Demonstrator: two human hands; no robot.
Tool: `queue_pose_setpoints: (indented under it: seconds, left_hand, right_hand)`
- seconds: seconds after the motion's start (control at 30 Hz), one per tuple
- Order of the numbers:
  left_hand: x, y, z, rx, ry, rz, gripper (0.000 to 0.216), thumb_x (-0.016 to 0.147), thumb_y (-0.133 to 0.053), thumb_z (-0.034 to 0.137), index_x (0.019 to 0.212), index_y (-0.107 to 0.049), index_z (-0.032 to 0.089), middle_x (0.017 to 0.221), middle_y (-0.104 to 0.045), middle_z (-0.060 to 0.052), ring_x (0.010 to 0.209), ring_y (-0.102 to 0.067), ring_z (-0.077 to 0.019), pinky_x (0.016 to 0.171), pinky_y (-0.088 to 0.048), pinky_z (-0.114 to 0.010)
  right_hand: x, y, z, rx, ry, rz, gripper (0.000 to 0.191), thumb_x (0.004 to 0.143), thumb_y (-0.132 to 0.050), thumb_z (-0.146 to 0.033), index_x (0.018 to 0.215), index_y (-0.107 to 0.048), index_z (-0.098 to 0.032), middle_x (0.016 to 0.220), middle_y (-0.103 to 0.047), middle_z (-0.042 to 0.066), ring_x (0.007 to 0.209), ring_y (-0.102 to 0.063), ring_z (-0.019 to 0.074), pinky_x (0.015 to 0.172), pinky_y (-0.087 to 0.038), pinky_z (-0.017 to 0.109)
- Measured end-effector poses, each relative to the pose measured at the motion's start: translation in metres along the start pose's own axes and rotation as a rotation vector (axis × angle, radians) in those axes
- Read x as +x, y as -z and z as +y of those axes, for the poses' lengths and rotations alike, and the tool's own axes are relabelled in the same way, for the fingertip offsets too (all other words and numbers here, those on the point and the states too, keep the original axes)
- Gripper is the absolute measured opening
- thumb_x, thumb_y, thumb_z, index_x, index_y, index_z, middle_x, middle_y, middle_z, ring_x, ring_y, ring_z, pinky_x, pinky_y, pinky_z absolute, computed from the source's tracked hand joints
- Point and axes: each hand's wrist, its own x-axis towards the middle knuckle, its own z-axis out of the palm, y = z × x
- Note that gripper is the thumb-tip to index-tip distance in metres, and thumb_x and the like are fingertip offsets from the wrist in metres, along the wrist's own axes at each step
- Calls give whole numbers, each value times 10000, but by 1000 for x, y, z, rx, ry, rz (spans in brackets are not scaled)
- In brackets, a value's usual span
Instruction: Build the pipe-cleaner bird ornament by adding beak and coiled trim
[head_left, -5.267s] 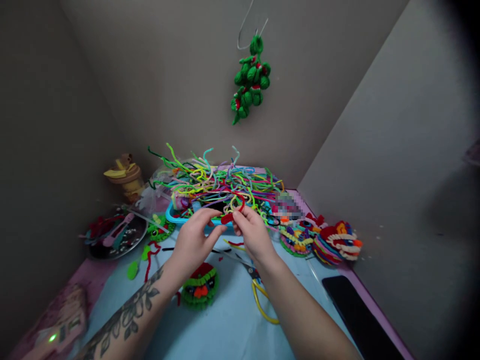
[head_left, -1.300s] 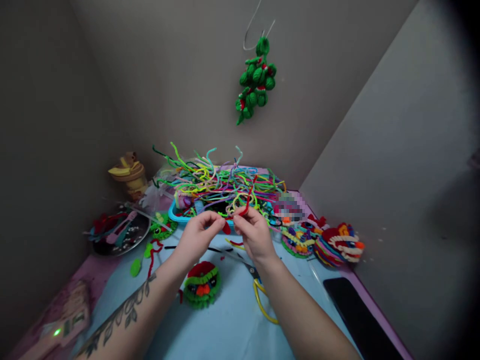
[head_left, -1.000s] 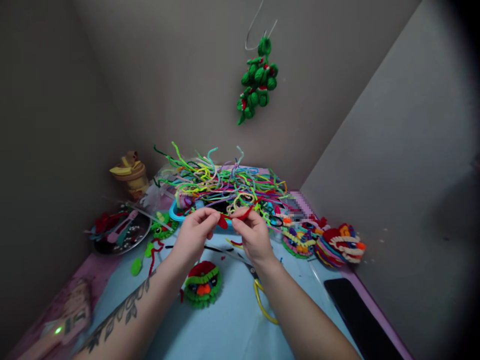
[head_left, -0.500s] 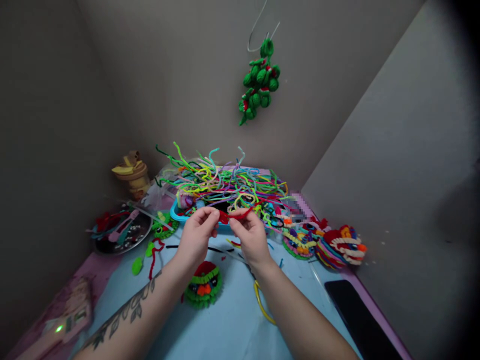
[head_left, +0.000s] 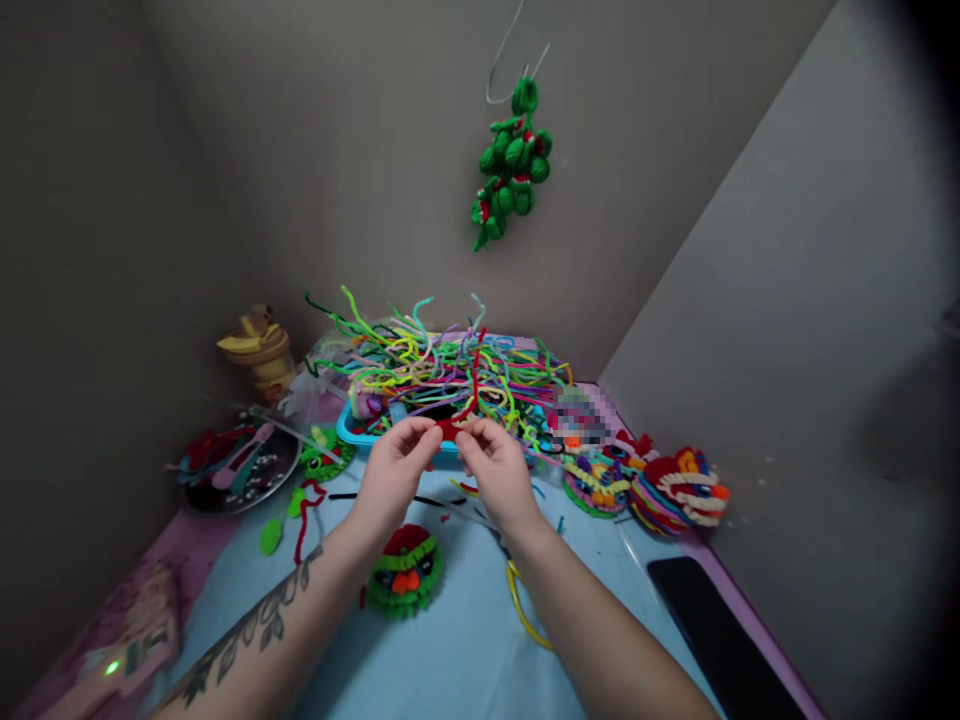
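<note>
My left hand (head_left: 394, 475) and my right hand (head_left: 495, 470) meet above the light blue table top (head_left: 450, 650), both pinched on one red pipe cleaner (head_left: 452, 424). Its coiled end sits between the fingertips and its free end points up over the pile. Just behind them a turquoise tray (head_left: 360, 436) carries a big tangle of coloured pipe cleaners (head_left: 442, 365). A round green and red pipe cleaner figure (head_left: 403, 572) lies on the table below my left wrist.
Yellow-handled scissors (head_left: 525, 610) lie under my right forearm. Finished coiled figures (head_left: 660, 490) sit at the right, a black phone (head_left: 720, 640) near the right edge. A dark plate (head_left: 236, 465) of scraps and a yellow jar (head_left: 255, 355) stand left. A green ornament (head_left: 510, 160) hangs on the wall.
My hands have drawn closer together, and the red pipe cleaner's free end swung from pointing right to pointing up as the coil is turned between my fingers.
</note>
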Motion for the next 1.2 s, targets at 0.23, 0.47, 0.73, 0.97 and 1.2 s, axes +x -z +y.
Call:
queue_pose_setpoints:
  seconds: [0.23,0.47,0.73,0.97,1.2]
  left_hand:
    - [0,1,6,295,-132,2,145,752,-649,316,741,-671,173,727,-648,-18,690,-562,-160,621,-416,-233]
    - [-4,2,0,446,-355,62,114,806,-600,283,790,-671,196,776,-641,-25,722,-571,-160,578,-397,-223]
    - [-6,1,2,463,-375,23,101,798,-609,271,797,-672,193,802,-649,-36,738,-580,-164,584,-404,-228]
    - [2,4,3,155,-32,-57,185,732,-673,355,743,-661,172,669,-612,6,609,-518,-130,576,-392,-222]
    - [2,3,2,123,-69,11,187,733,-675,358,744,-654,173,678,-602,11,630,-508,-127,585,-381,-214]
  right_hand:
    - [3,3,1,-61,45,30,119,803,-559,-316,798,-581,-199,709,-584,4,715,-545,164,628,-440,270]
    - [2,2,-2,-155,82,62,92,774,-562,-263,788,-599,-181,785,-625,33,755,-567,176,727,-455,307]
    - [3,6,-5,-140,82,51,43,713,-523,-184,675,-543,-193,682,-545,-9,676,-503,153,652,-420,270]
    - [4,10,-10,-81,140,-15,53,673,-546,-170,629,-548,-200,701,-539,-5,717,-511,160,664,-414,271]
    - [3,9,-12,-51,85,-58,48,740,-579,-243,720,-578,-200,714,-546,-1,684,-500,149,618,-413,259]
